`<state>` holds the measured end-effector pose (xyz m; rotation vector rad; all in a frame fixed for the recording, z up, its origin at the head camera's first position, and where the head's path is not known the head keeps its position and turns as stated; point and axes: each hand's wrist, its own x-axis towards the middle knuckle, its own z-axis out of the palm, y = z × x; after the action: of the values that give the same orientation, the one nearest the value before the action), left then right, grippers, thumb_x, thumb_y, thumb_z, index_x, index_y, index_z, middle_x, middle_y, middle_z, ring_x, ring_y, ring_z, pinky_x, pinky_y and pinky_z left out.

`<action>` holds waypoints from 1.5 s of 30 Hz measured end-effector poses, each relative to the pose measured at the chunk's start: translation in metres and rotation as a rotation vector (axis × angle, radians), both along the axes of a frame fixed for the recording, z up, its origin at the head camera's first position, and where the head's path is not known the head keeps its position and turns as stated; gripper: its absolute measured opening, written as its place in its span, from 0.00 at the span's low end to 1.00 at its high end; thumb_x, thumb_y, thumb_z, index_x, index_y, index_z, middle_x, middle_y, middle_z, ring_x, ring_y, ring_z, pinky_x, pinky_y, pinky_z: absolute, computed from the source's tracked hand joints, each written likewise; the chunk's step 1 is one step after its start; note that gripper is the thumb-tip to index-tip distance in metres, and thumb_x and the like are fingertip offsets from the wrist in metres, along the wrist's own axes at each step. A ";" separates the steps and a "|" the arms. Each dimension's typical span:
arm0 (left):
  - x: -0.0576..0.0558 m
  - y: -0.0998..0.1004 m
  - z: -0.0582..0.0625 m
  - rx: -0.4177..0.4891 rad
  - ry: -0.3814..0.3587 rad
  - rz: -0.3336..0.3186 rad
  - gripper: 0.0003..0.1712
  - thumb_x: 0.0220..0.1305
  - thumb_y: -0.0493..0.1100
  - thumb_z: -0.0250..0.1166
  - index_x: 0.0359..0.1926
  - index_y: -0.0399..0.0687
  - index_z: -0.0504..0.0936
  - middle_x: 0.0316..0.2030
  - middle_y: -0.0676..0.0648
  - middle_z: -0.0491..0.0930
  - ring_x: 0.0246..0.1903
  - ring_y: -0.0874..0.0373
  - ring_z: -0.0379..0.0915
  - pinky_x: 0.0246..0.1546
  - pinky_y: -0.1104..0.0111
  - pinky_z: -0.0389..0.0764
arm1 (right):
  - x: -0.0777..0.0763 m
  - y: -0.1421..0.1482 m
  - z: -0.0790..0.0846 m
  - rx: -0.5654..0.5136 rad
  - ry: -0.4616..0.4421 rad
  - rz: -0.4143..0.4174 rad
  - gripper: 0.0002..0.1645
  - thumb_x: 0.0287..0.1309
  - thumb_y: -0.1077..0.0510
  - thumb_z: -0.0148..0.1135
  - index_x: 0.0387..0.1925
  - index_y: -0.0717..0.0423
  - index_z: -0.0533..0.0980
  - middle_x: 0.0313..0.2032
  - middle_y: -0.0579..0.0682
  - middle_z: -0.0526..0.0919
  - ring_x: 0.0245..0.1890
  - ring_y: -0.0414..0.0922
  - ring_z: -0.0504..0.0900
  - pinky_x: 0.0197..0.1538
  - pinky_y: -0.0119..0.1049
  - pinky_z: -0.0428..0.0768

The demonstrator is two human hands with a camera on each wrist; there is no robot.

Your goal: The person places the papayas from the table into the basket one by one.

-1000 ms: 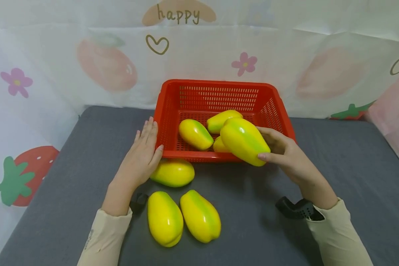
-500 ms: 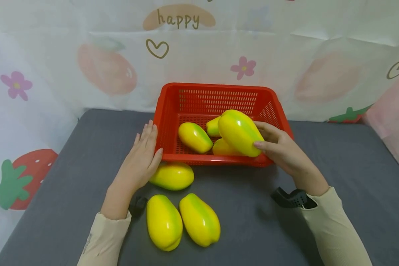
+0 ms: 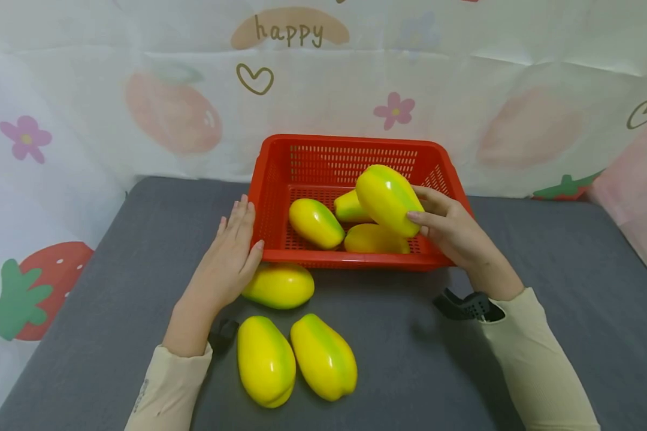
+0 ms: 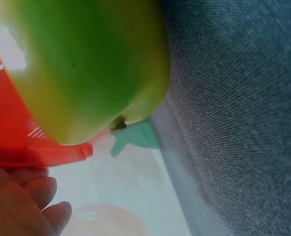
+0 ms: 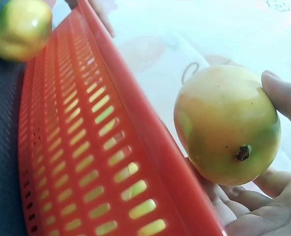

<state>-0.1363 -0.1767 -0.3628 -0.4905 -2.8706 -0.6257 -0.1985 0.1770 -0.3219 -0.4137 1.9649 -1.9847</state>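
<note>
My right hand (image 3: 453, 230) grips a yellow-green papaya (image 3: 388, 197) by its side, above the right part of a red plastic basket (image 3: 350, 260). In the right wrist view the held papaya (image 5: 229, 123) shows its dark stem end, with thumb and fingers around it. Below it inside the basket lie three more papayas: one at left (image 3: 317, 224), one behind (image 3: 351, 207) and one near the front wall (image 3: 374, 239). My left hand (image 3: 223, 260) rests with straight fingers against the basket's left side.
A papaya (image 3: 280, 286) lies just in front of the basket, partly behind the left hand. Two others, one left (image 3: 266, 362) and one right (image 3: 324, 357), lie nearer on the grey cloth (image 3: 399, 371). A printed curtain (image 3: 323, 90) hangs right behind the basket.
My right hand has carried its papaya back and slightly left, from over the basket's front rim to over the inside. The left hand has stayed at the basket's side.
</note>
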 end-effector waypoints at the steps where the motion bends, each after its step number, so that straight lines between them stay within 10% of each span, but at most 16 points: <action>1: 0.000 0.000 0.000 0.000 -0.001 0.001 0.37 0.73 0.46 0.43 0.72 0.32 0.39 0.73 0.39 0.34 0.72 0.48 0.30 0.69 0.52 0.38 | -0.002 0.000 0.000 -0.009 -0.007 -0.004 0.30 0.64 0.61 0.56 0.65 0.58 0.61 0.55 0.54 0.67 0.49 0.48 0.72 0.50 0.31 0.78; 16: 0.000 0.001 0.000 -0.003 -0.005 0.009 0.37 0.72 0.45 0.43 0.72 0.32 0.39 0.73 0.39 0.34 0.72 0.47 0.30 0.69 0.52 0.39 | -0.026 0.013 -0.001 -0.066 -0.163 -0.088 0.32 0.64 0.57 0.57 0.65 0.60 0.59 0.52 0.50 0.70 0.45 0.43 0.74 0.46 0.27 0.77; 33: 0.000 0.001 0.000 0.009 0.008 0.005 0.37 0.72 0.45 0.44 0.72 0.32 0.40 0.73 0.39 0.35 0.72 0.47 0.30 0.69 0.52 0.39 | -0.036 0.003 -0.004 0.421 -0.102 -0.212 0.46 0.62 0.49 0.59 0.72 0.61 0.47 0.64 0.61 0.61 0.54 0.52 0.68 0.59 0.45 0.70; 45: 0.000 0.001 -0.001 0.003 0.015 0.009 0.38 0.71 0.46 0.45 0.72 0.32 0.40 0.73 0.37 0.36 0.72 0.47 0.31 0.69 0.52 0.39 | -0.034 0.002 -0.004 0.480 -0.150 -0.138 0.47 0.62 0.50 0.59 0.71 0.66 0.46 0.65 0.63 0.60 0.60 0.56 0.68 0.62 0.48 0.68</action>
<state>-0.1366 -0.1759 -0.3641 -0.4803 -2.8556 -0.6215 -0.2326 0.1792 -0.3259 -0.0104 2.3226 -1.4858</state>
